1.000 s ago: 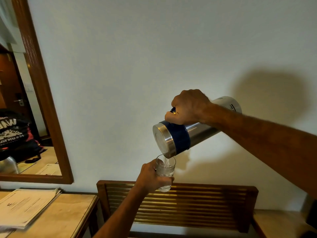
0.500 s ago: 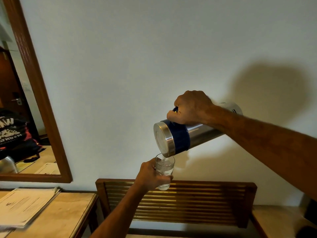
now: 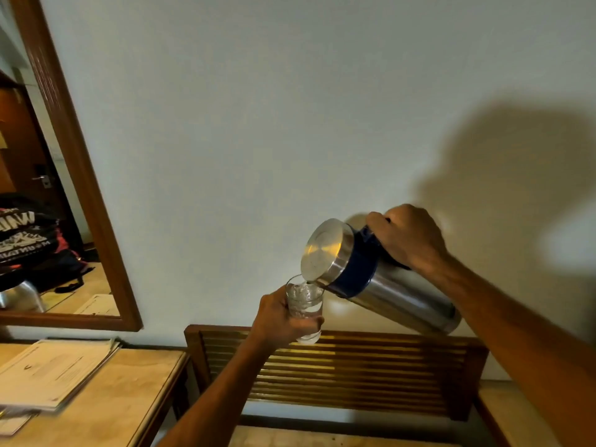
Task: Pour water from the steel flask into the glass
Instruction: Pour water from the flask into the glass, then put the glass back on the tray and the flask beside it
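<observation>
I'm looking at a pale wall, a framed mirror at left, and papers lying on the counter. My left hand is wrapping its fingers around the glass, held in the air, water swirling inside. My right hand is gripping the steel flask, tilting it lid-end down-left, spout touching the rim, base pointing lower right.

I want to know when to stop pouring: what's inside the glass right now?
Clear water fills much of the glass, with a thin stream entering from the steel flask. The left hand wraps its lower left side, hiding the level there.
</observation>
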Demonstrator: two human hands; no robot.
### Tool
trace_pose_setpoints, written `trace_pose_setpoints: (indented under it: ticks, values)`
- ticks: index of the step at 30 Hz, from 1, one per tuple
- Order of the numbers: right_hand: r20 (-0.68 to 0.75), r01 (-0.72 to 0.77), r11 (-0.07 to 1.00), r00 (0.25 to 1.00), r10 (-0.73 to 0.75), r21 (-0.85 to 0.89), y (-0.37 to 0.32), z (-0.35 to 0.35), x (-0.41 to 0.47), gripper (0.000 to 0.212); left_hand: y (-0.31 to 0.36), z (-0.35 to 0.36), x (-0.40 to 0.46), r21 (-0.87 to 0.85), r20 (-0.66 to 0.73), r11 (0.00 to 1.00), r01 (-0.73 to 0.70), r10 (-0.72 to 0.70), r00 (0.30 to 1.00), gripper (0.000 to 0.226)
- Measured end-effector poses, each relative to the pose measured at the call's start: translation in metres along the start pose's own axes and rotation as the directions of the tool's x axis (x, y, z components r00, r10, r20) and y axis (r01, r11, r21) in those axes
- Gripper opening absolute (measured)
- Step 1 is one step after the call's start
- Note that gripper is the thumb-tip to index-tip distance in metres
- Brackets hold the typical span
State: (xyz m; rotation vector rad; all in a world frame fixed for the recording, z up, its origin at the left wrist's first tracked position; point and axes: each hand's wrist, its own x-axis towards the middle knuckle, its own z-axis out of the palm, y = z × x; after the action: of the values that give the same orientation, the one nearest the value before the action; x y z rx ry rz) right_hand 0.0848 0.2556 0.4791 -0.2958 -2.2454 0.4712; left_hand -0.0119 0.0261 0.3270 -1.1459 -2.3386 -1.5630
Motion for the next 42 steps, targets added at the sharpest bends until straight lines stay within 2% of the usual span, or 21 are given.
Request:
trace_pose_setpoints:
  ticks: [2,5,9,11,12,14,18,20,22,24,26,32,37,42]
  values:
    - [-0.015,-0.145,0.978,0.989,0.149,0.152,0.022,0.009,-0.023,0.054,-0.004,0.002,-0.007,-0.012,-0.001,1.0,0.007,-0.007,1.0,0.048]
    - [0.092,-0.317,0.862,0.948,0.306,0.395,0.047,0.024,-0.061,0.046,-0.013,0.01,-0.018,-0.05,0.025,0.998,0.042,-0.041,0.999,0.051]
    - [0.223,-0.545,0.584,0.816,0.533,0.602,0.079,0.053,-0.118,0.035,-0.027,0.029,-0.038,-0.079,0.048,0.987,0.142,-0.139,0.989,0.05]
    - [0.324,-0.617,0.421,0.746,0.582,0.666,0.095,0.069,-0.147,0.033,-0.035,0.04,-0.05,-0.076,0.055,0.982,0.174,-0.17,0.984,0.05]
    - [0.383,-0.659,0.307,0.687,0.618,0.687,0.105,0.081,-0.168,0.034,-0.045,0.049,-0.061,-0.052,0.07,0.977,0.209,-0.205,0.976,0.054]
    - [0.436,-0.694,0.147,0.588,0.681,0.705,0.118,0.099,-0.201,0.043,-0.06,0.06,-0.081,-0.021,0.086,0.961,0.277,-0.275,0.958,0.057]
    - [0.509,-0.731,-0.061,0.41,0.757,0.68,0.149,0.14,-0.259,0.054,-0.116,0.09,-0.124,-0.003,0.127,0.907,0.42,-0.417,0.9,0.061]
    - [0.526,-0.744,-0.141,0.311,0.791,0.653,0.17,0.165,-0.291,0.045,-0.151,0.11,-0.15,0.0,0.119,0.863,0.505,-0.501,0.857,0.064]
    - [0.551,-0.736,-0.206,0.261,0.793,0.645,0.19,0.189,-0.319,0.028,-0.188,0.131,-0.175,-0.006,0.121,0.808,0.589,-0.584,0.802,0.067]
    - [0.594,-0.711,-0.265,0.259,0.762,0.651,0.208,0.209,-0.342,0.02,-0.222,0.151,-0.197,-0.01,0.128,0.756,0.655,-0.648,0.751,0.068]
    - [0.625,-0.702,-0.293,0.274,0.731,0.649,0.223,0.223,-0.359,0.02,-0.251,0.169,-0.218,-0.01,0.112,0.707,0.707,-0.702,0.704,0.066]
    - [0.637,-0.726,-0.243,0.332,0.696,0.643,0.268,0.267,-0.407,0.026,-0.326,0.24,-0.277,-0.044,0.095,0.587,0.808,-0.803,0.589,0.07]
    - [0.603,-0.744,-0.188,0.336,0.723,0.641,0.29,0.278,-0.43,0.026,-0.344,0.27,-0.297,-0.081,0.087,0.532,0.843,-0.838,0.538,0.064]
    - [0.6,-0.694,-0.244,0.331,0.728,0.678,0.305,0.282,-0.443,0.039,-0.35,0.277,-0.303,-0.078,0.08,0.536,0.841,-0.837,0.541,0.066]
